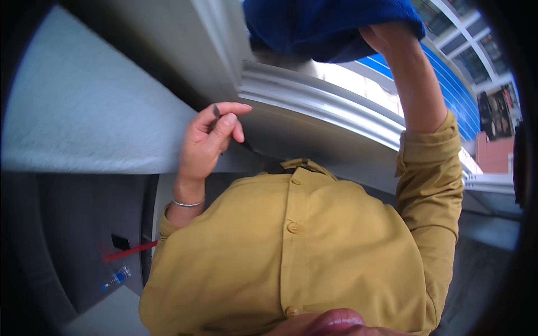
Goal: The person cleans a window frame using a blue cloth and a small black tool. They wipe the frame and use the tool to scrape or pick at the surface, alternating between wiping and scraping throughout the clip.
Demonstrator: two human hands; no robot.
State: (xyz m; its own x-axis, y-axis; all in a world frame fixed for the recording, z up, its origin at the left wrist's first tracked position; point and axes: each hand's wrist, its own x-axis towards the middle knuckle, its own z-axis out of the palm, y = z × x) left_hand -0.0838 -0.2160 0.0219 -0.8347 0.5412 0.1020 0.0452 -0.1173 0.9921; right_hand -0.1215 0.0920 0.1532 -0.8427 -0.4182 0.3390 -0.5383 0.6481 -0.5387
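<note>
My left hand point(210, 136) is raised in front of the window's lower wall, its index finger extended and the other fingers loosely curled. Nothing shows in its grasp. A dark band sits on the index finger, and a silver bangle point(188, 204) circles the wrist. My right arm reaches up and away to the far right, where my right hand point(374, 38) is mostly hidden by a blue cloth point(319, 29). That cloth is held up above the silver metal window track point(319, 98); the fingers gripping it are out of sight.
A pale, rough-textured surface point(92, 105) borders the left side. Lower left, a dark flat object point(120, 242), a blurred red strip point(130, 251) and a clear plastic bottle point(117, 277) lie on or near a dark grey surface. Beyond the window are a blue ribbed surface point(452, 92) and building windows.
</note>
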